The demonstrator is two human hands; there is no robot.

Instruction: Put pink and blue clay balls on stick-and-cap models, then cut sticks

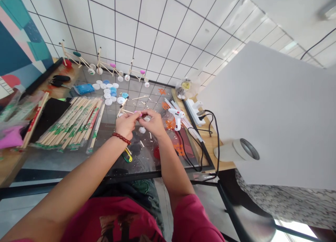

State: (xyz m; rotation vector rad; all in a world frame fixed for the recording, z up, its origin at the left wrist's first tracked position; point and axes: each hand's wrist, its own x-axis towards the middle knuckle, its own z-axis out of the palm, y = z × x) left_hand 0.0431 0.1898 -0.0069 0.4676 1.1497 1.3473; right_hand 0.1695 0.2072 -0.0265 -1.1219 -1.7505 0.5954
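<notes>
While both hands meet over the glass table (112,165), the left hand (126,125) has its thumb and fingers closed in a pinch on a small pink piece (138,113), right by the stick frame (125,111)! The right hand (153,123) comes in from the other side, fingers curled, tips at the pink piece; whether it grips anything, I cannot tell. Beyond the hands, white and blue caps (107,91) lie in a cluster, a blue packet (85,88) just beside them. Three wheeled stick models (105,65) line the back by the tiles! Over on the left, wrapped chopsticks (73,123) are spread in a broad bundle. On the right, it's the white glue gun (177,118), near the power strip (194,110). And nearer the body, a yellow-green cutter (128,156) lies below the left wrist, partly hidden!
</notes>
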